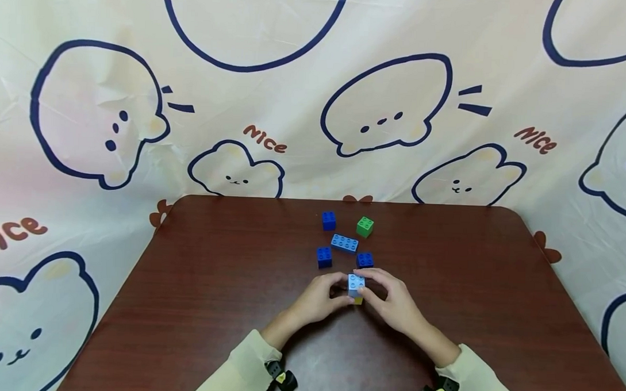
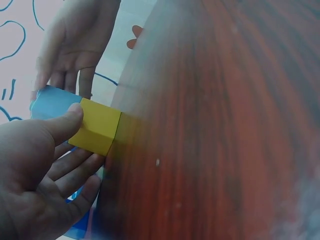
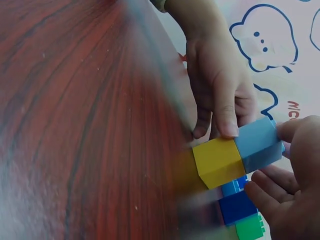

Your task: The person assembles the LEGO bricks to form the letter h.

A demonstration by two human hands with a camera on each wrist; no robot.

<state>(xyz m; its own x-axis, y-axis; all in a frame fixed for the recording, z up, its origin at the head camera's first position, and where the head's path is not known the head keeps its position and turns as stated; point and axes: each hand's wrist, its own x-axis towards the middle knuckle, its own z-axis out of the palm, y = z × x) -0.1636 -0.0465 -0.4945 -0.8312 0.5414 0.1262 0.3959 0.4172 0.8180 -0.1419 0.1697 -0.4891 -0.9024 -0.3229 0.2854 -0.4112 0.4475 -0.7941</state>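
A light blue toy brick (image 1: 356, 284) sits on top of a yellow brick (image 3: 218, 161), their faces meeting flush along one seam. My left hand (image 1: 317, 296) pinches the pair from the left, its thumb (image 2: 72, 117) lying by the seam. From the right, my right hand (image 1: 394, 302) holds the light blue brick between thumb and fingers. In the head view, most of the yellow brick is hidden under the light blue one. The yellow brick's bottom is close to or on the tabletop.
Beyond the hands lie dark blue bricks (image 1: 324, 257), one (image 1: 365, 260) just past the right fingers and another (image 1: 329, 221) farther back. A longer blue brick (image 1: 344, 243) and a green brick (image 1: 365, 226) are among them. The brown table (image 1: 212, 272) meets a printed cloth (image 1: 303, 172) behind.
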